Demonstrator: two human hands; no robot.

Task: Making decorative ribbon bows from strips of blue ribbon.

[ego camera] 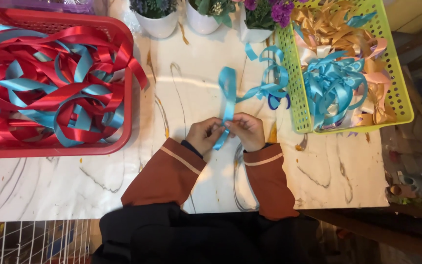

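Left hand [204,135] and right hand [248,131] meet over the white counter [186,93], fingers of both pinched shut on a looped blue ribbon [228,100]. Red basket [123,34] of ribbons far left; green basket [296,93] of bows just right.

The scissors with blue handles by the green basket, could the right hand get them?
Probably yes: the scissors lie just beyond the right hand with bare table between, though it holds the blue ribbon.

Left hand [205,135]: pinches blue ribbon [228,100]
Right hand [247,131]: pinches same ribbon, touching left
Red basket [123,34]: loose ribbons
Green basket [296,93]: finished bows
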